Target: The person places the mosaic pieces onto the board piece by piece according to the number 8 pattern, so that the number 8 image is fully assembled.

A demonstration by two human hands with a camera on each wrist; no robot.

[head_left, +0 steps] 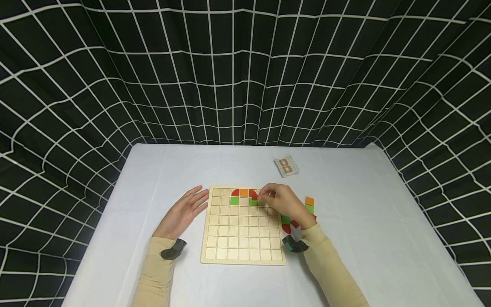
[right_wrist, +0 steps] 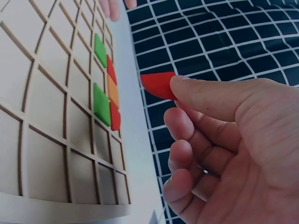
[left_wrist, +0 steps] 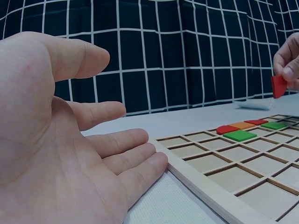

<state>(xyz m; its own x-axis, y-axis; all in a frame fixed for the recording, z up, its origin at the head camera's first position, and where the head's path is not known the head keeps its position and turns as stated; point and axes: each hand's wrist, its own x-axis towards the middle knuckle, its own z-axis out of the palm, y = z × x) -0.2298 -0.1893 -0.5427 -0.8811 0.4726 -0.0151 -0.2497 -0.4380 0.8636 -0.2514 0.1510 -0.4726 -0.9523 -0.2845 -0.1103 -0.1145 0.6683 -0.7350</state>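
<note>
White worktop [head_left: 161, 170], gridded board [head_left: 241, 238]. Right hand [head_left: 284, 204] pinching red piece [right_wrist: 159, 85] above top row; left hand [head_left: 184, 213] flat, released. Could land askew if tilted.

Head view: from above and behind, facing forward and down over the table [head_left: 153, 179] toward the curtain [head_left: 245, 64]; whole board [head_left: 242, 226] seen from a middle distance. Left wrist view: low, close beside the left hand [left_wrist: 60, 154], facing across the board [left_wrist: 224, 172]. Right wrist view: tilted sideways, very near the right hand [right_wrist: 229, 149]. Shared by all three: board and coloured tiles [head_left: 244, 196].
</note>
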